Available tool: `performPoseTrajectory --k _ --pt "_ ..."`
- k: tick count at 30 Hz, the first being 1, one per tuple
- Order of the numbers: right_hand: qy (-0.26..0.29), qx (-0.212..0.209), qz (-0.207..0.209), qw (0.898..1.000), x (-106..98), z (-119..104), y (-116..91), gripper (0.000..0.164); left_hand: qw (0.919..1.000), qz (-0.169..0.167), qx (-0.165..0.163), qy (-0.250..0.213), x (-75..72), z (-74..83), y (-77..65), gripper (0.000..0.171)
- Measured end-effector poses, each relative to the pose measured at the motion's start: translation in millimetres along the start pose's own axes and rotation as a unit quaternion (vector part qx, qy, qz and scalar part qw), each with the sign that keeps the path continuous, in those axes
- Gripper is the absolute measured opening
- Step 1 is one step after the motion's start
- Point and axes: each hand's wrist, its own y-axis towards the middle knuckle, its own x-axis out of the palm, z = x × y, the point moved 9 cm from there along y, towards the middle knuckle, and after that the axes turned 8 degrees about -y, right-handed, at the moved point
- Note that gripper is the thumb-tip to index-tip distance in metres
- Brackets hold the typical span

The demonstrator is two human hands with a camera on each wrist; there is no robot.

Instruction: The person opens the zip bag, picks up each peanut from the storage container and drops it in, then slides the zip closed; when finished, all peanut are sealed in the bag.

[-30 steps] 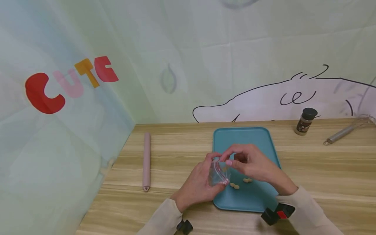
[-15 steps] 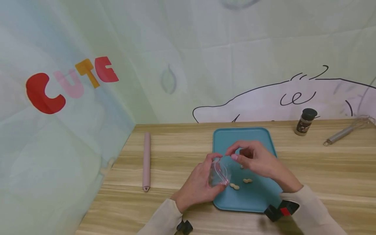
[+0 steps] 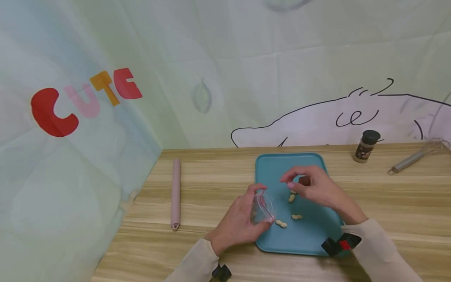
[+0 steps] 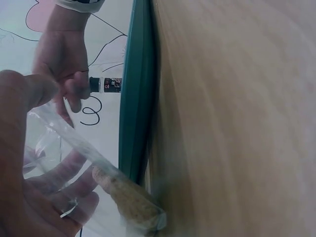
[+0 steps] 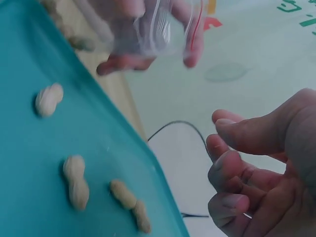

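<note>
At least 3 unshelled peanuts (image 3: 297, 217) lie on a teal tray (image 3: 306, 239) close to the fingers of a person's right hand (image 3: 315, 188), which hovers over the tray. The right fingers (image 5: 232, 170) are loosely curled and free, the thumb tip close by the forefinger; whether those 2 tips touch cannot be told. To their left, a clear zip bag (image 3: 263, 209) with a red-lined mouth is pinched in the fingers of the left hand (image 3: 236, 223), forefinger at the far end of the mouth and thumb at the near end, above the tray's left edge. A bagged peanut (image 4: 131, 197) shows through the plastic next to the left fingers. On the tray, 1 loose peanut lies just right of the left thumb, 1 more a little farther right, and others just below the right fingers. Beyond the right fingers and to their right, a dark-lidded jar (image 3: 365, 147) stands upright on the wood-grain counter (image 3: 211, 172); a whisk (image 3: 408, 161) lies farther right. Well left of the left fingers lies a pink rod (image 3: 175, 192). A pale backdrop (image 3: 211, 47) lettered "CUTE" rises beyond both sets of fingers.
</note>
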Motion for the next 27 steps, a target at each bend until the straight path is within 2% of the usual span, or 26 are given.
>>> performPoseTrajectory --k 8,12,19,27 --pt "-0.039 0.041 -0.011 0.998 0.4 19.2 0.8 0.018 1.0 0.0 -0.006 0.002 0.5 -1.2 -0.4 0.08" --pt "-0.054 0.045 -0.016 0.997 1.7 24.7 0.9 0.019 0.9999 -0.001 -0.011 0.004 0.7 -1.7 -0.7 0.079" --pt "-0.124 0.051 -0.018 0.991 3.3 32.4 1.4 0.018 0.9999 -0.005 -0.015 0.007 1.3 -1.7 -0.8 0.079" --pt "-0.146 0.077 -0.037 0.986 6.5 42.5 -0.4 0.018 0.9998 -0.005 -0.018 0.009 1.1 -2.1 -0.8 0.079"
